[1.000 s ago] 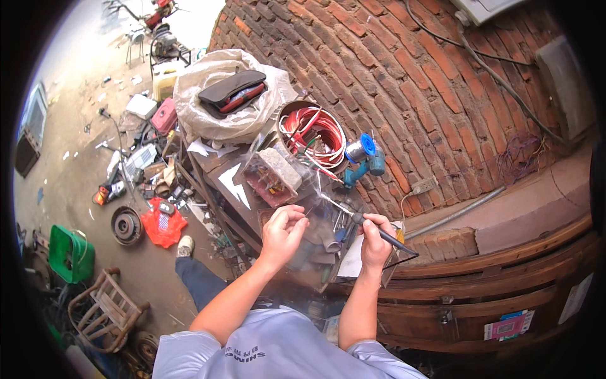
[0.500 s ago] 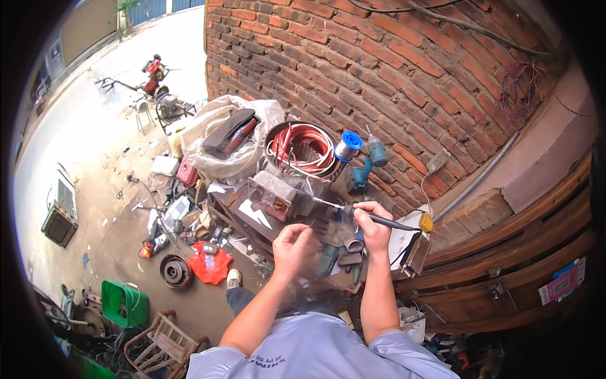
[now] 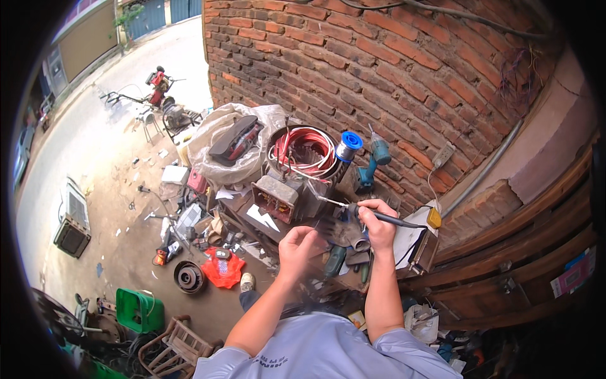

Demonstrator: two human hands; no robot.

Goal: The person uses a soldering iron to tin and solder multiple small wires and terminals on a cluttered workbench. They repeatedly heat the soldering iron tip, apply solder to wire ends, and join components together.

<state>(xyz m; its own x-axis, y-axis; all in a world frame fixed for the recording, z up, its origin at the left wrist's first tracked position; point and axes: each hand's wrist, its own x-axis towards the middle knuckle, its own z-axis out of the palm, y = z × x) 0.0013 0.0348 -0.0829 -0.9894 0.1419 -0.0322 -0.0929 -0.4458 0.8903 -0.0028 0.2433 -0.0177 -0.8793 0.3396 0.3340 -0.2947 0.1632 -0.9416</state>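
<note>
My right hand (image 3: 379,228) is closed around the dark handle of a soldering iron (image 3: 392,220), its metal shaft aimed left and slightly up. The iron's tip is near the side of a grey electric motor (image 3: 304,201). My left hand (image 3: 297,251) is just below the motor, thumb and fingers pinched together; what they hold, if anything, is too fine to make out. An open terminal box (image 3: 275,201) with small parts inside faces me on the motor. Coiled red and white wire (image 3: 309,146) lies on top, beside a blue-ended spool of solder wire (image 3: 348,146).
A teal cordless drill (image 3: 377,153) stands against the brick wall (image 3: 379,82). Grey gloves (image 3: 346,234) and a green tool (image 3: 334,261) lie before me. Left are a plastic sack (image 3: 202,142), scattered parts, a green bucket (image 3: 140,309) and a wooden chair (image 3: 177,344).
The whole view has shifted slightly. Both hands keep nearly the same pose by the motor, and the soldering iron is still in my right hand.
</note>
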